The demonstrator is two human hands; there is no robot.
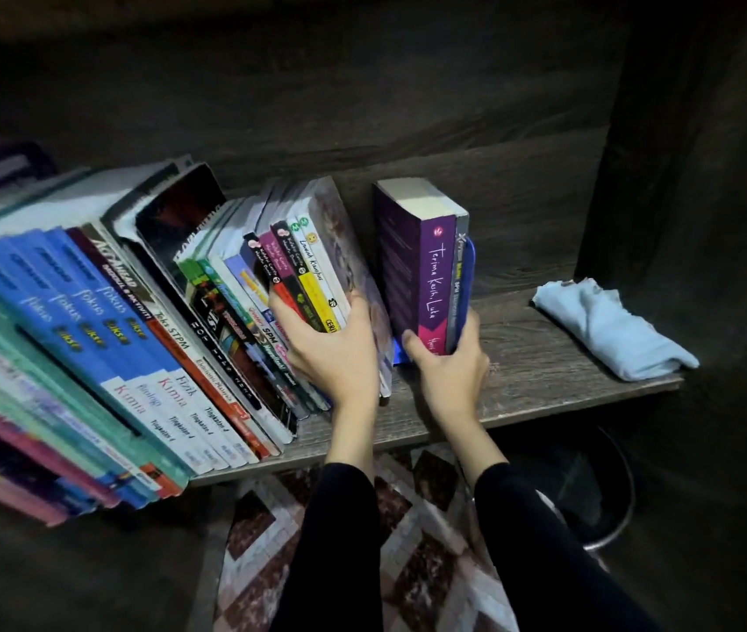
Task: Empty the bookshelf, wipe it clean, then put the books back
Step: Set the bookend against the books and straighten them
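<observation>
On the wooden shelf, a leaning row of books fills the left part. The left hand has its fingers curled round slim paperbacks at the row's right end. Just beside it, the right hand grips an upright purple book and a thin grey book, thumb on the purple spine. A folded pale blue cloth lies well apart on the right.

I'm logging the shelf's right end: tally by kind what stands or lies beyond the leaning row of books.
Upright books: 2 (purple book, grey book)
Blue bookend, apparently: 1
Folded cloth: 1
Total: 4
</observation>
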